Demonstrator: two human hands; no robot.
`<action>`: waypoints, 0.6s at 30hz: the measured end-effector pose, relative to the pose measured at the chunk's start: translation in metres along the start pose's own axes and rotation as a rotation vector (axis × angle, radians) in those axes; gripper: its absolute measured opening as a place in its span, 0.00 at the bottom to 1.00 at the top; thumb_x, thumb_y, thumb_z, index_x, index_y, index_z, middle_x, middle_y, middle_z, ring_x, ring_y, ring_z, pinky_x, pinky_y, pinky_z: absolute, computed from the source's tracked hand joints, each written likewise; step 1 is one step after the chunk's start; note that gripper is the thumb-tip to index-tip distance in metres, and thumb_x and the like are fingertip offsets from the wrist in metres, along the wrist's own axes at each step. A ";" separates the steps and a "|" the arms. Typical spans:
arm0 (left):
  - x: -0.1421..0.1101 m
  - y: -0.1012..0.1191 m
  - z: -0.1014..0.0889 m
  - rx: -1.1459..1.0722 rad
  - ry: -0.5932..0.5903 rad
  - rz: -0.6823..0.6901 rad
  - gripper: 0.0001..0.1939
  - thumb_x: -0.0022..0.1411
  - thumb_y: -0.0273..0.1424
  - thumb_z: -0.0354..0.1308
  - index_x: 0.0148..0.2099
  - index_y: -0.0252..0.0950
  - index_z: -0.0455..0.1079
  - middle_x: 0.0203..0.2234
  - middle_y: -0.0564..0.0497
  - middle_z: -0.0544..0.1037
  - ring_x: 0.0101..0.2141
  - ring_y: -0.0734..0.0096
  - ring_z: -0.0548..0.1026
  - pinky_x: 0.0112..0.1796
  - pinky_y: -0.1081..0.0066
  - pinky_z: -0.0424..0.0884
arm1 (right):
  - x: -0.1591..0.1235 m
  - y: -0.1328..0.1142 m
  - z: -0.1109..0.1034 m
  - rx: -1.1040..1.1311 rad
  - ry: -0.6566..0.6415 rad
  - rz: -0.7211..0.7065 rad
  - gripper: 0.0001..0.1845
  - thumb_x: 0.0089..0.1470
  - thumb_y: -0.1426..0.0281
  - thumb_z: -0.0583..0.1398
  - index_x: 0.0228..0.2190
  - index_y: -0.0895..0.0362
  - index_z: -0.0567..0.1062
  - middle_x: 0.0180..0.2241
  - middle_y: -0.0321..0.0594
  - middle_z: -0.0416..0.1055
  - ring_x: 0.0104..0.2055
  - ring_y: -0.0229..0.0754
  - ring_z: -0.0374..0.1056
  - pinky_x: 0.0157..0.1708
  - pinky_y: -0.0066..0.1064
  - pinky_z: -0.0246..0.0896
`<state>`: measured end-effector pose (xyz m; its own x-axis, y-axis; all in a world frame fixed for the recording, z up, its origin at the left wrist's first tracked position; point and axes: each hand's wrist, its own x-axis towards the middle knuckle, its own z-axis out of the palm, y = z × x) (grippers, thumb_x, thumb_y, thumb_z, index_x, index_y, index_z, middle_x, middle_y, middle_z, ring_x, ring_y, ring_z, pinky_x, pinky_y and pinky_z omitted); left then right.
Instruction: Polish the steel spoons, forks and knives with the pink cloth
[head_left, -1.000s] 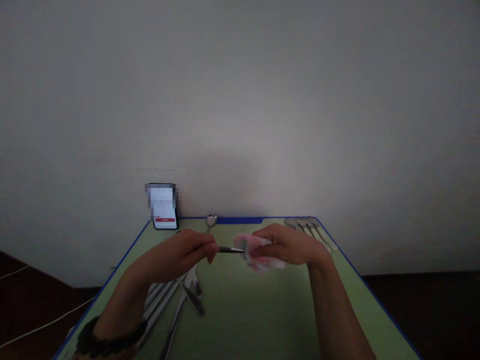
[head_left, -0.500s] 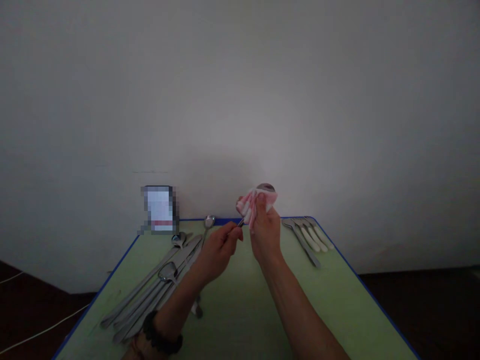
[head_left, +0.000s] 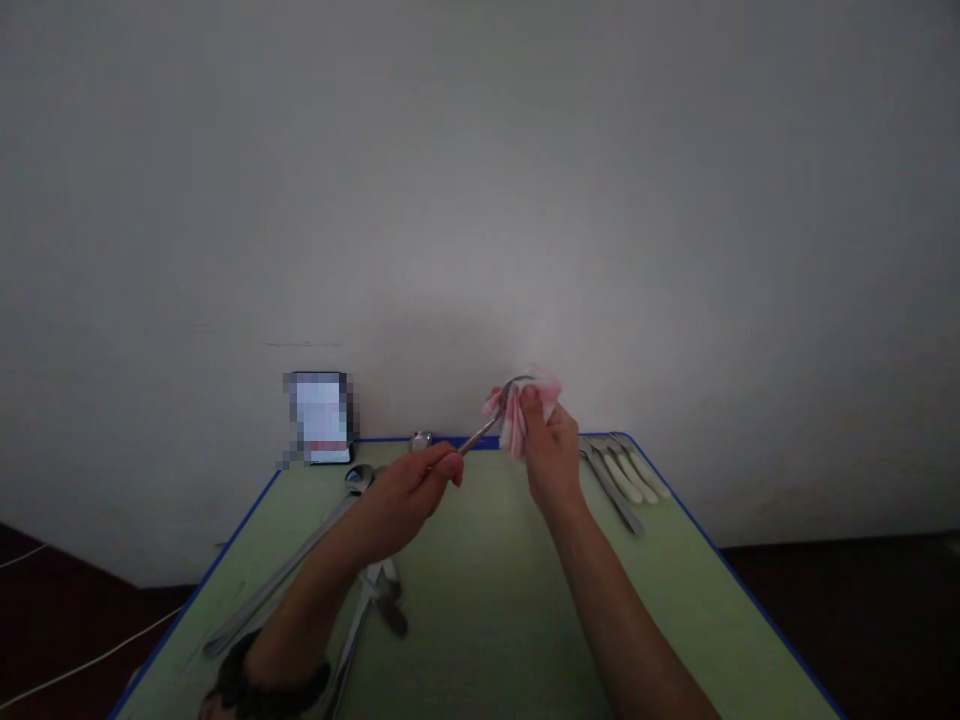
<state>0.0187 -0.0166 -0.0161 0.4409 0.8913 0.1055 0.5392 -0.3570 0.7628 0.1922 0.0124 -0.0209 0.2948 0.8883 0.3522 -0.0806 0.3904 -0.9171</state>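
Observation:
My left hand is closed round the handle of a metal spoon, which slants up to the right above the far edge of the table. A pink and white cloth is bunched round the spoon's bowl, hiding most of it. My right hand pinches the cloth against the bowl, thumb on top. Beneath my left forearm lie several long metal utensils, among them a spoon whose bowl shows at the far left. Another spoon bowl peeks out beyond my left hand.
On the table's far right lie several forks with cream handles and an all-metal utensil beside them. A phone with a lit, blurred screen leans at the back left. The green table has a blue edge and meets a bare wall.
My left hand has drawn down and left, showing more of the spoon's handle. My right hand has shifted slightly right with the cloth, and the bowl's tip is now more covered.

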 end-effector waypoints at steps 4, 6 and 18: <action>-0.016 -0.005 -0.037 0.172 -0.097 0.012 0.19 0.65 0.41 0.40 0.32 0.36 0.66 0.21 0.57 0.64 0.24 0.73 0.64 0.28 0.75 0.59 | 0.007 -0.025 -0.029 -0.585 -0.372 -0.164 0.18 0.54 0.59 0.55 0.31 0.60 0.76 0.26 0.38 0.73 0.26 0.38 0.64 0.29 0.27 0.55; -0.023 -0.008 -0.050 0.237 -0.188 0.031 0.20 0.66 0.40 0.40 0.31 0.36 0.68 0.22 0.55 0.68 0.26 0.72 0.67 0.29 0.75 0.61 | 0.006 -0.037 -0.036 -0.737 -0.722 -0.125 0.15 0.54 0.62 0.55 0.31 0.60 0.76 0.26 0.38 0.73 0.27 0.38 0.64 0.28 0.26 0.54; -0.020 -0.006 -0.043 0.236 -0.397 0.126 0.21 0.66 0.40 0.45 0.32 0.33 0.74 0.19 0.55 0.70 0.22 0.77 0.66 0.25 0.79 0.58 | -0.019 -0.028 0.003 -0.702 -1.448 0.077 0.10 0.53 0.66 0.58 0.29 0.61 0.73 0.21 0.31 0.65 0.23 0.31 0.58 0.22 0.22 0.48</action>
<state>-0.0246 -0.0204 0.0043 0.7287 0.6777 -0.0986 0.5915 -0.5503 0.5894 0.1860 -0.0147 -0.0012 -0.8248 0.5294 -0.1984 0.4986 0.5155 -0.6969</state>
